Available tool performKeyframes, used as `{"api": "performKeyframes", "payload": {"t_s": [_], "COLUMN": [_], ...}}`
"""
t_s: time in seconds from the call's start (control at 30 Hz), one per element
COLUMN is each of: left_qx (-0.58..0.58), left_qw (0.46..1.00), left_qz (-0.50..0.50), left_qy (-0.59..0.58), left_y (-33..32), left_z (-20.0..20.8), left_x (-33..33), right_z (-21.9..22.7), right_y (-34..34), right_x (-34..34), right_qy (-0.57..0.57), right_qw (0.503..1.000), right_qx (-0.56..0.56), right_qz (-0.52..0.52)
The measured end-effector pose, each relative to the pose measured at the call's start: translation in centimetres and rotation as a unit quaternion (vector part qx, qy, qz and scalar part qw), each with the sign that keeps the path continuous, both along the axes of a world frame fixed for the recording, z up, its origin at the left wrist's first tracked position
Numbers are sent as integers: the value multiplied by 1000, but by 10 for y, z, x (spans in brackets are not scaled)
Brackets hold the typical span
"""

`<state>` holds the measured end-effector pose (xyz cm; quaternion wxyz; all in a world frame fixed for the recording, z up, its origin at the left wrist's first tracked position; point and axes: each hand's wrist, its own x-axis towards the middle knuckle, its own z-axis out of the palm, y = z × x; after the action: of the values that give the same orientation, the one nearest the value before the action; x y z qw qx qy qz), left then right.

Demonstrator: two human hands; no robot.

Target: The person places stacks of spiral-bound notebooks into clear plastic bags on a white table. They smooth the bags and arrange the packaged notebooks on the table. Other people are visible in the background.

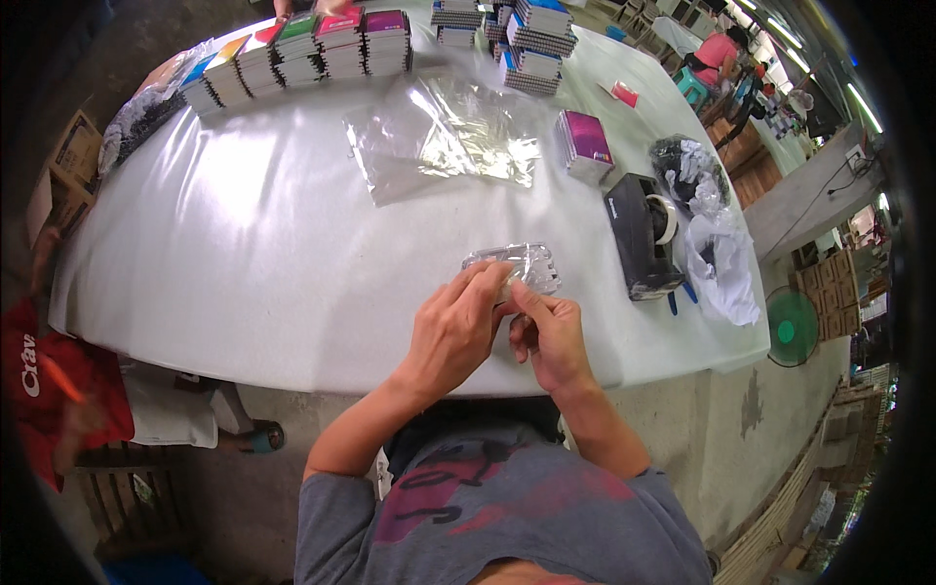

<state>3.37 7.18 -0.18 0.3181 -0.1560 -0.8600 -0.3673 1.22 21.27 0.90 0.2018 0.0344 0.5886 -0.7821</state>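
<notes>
White sheeting is spread over a broad table (244,322), its near edge crossed by the forearms. Pale lettering is carried by the black tape dispenser (634,239) and by a red shirt (78,390) at the left. On the table, a clear-wrapped pack (536,261) is held at its near side by the left hand (450,320) and right hand (556,341) — drawn together, fingers bent; what exactly is pinched cannot be told. Leftward, room is given by wide sheeting — rightward, it is limited by the dispenser. Beyond, plastic sheets (390,161) are laid.
</notes>
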Motion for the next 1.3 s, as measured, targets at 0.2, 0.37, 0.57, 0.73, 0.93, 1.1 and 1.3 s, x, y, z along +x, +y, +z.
{"api": "performKeyframes", "payload": {"t_s": [0.2, 0.37, 0.57, 0.73, 0.93, 1.1, 1.3], "left_qx": [-117, -169, -203, -165, -159, 376, 583], "left_qw": [993, 980, 970, 973, 972, 877, 732], "left_qz": [-3, 55, 7, -49, -9, 44, -62], "left_qy": [-8, -92, -137, -155, -172, -298, -347], "left_y": [-3, 5, -14, -18, -13, -36, 12], "left_z": [2, 7, 16, 25, 33, -12, -70], "left_x": [3, 11, 3, -1, -12, -22, -25], "right_z": [-10, -17, -32, -56, -92, -70, -73], "right_y": [2, 4, 7, 11, 39, 78, 45], "right_x": [2, 4, -1, -4, -14, -23, -35], "right_qy": [-1, 31, 117, 119, 105, 40, 20], "right_qw": [999, 999, 990, 986, 948, 981, 992], "right_qx": [-30, -16, 76, 108, 299, 191, -104], "right_qz": [-18, -17, -14, -43, 24, 20, 67]}}
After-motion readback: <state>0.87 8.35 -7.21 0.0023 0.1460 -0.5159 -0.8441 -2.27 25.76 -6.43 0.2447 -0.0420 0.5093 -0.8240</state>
